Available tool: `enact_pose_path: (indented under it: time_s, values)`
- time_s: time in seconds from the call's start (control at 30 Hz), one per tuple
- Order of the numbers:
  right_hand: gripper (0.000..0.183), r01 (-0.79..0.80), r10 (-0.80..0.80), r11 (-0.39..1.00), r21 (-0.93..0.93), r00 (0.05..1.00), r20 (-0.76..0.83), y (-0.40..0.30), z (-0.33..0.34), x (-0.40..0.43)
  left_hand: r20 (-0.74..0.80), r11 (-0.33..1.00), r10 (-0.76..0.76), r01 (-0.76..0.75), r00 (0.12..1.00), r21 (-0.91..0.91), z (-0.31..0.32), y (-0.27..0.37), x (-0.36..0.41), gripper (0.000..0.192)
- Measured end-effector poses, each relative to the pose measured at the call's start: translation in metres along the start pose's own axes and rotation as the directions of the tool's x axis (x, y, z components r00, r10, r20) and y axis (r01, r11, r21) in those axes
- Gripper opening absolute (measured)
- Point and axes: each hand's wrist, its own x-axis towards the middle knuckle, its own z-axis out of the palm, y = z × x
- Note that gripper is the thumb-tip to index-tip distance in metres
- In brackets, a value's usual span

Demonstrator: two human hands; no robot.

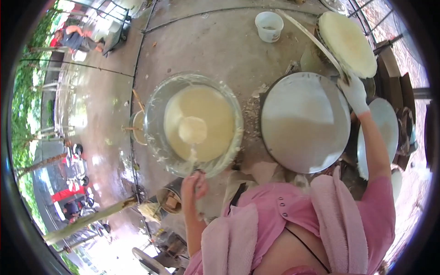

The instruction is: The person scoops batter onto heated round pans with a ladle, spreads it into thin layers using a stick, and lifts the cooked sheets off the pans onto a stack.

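Note:
My left hand (195,185) grips the handle of a ladle (192,130), whose round bowl is over pale batter (213,106) and looks coated or filled with it. The batter sits in a large, smeared basin (154,141). To the right is a round, flat griddle (306,127) with a pale grey surface and nothing on it. In a white glove, my right hand (354,94) holds a long, thin, flat stick (318,43) at the griddle's far right edge. Beside that hand lies a pale stack of round, thin pancakes (347,44).
A white plastic bucket (269,27) stands beyond the griddle. A round metal lid (378,137) leans near my right arm. Left of the basin is a smaller bucket (138,127) with sticks. A wooden pole (91,220) crosses at lower left. Farther off, a person (77,39) sits beside a cart.

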Motion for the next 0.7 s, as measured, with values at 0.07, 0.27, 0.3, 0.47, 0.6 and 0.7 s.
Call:
enact_pose_path:
  time_s: [0.07, 0.27, 0.3, 0.47, 0.6, 0.7]
  values:
    - [0.055, 0.141, -0.136, 0.860, 0.490, 0.990, -0.045, 0.001, 0.033, -0.073, -0.081, 0.853, -0.090, 0.119, 0.993, 0.508, -0.023, -0.012, 0.034, 0.021]
    - [0.043, -0.422, 0.338, 0.766, 0.485, 0.906, 0.254, -0.093, 0.066, -0.285, 0.462, -0.280, 0.053, -0.431, 0.885, 0.858, -0.082, -0.038, 0.140, 0.011]
    - [0.046, -0.464, 0.360, 0.755, 0.463, 0.884, 0.298, -0.095, 0.077, -0.309, 0.472, -0.286, 0.037, -0.444, 0.881, 0.849, -0.082, -0.038, 0.162, 0.012]
    - [0.050, -0.486, 0.382, 0.763, 0.426, 0.871, 0.308, -0.144, 0.095, -0.353, 0.493, -0.237, -0.005, -0.480, 0.870, 0.845, -0.090, -0.047, 0.248, 0.018]
    - [0.050, -0.505, 0.391, 0.754, 0.421, 0.859, 0.330, -0.141, 0.114, -0.389, 0.433, -0.090, -0.229, -0.462, 0.872, 0.882, -0.137, -0.085, 0.263, 0.026]
    - [0.051, -0.540, 0.401, 0.765, 0.351, 0.826, 0.397, -0.146, 0.120, -0.424, 0.261, 0.349, -0.397, -0.118, 0.880, 0.929, -0.135, -0.086, 0.195, 0.033]
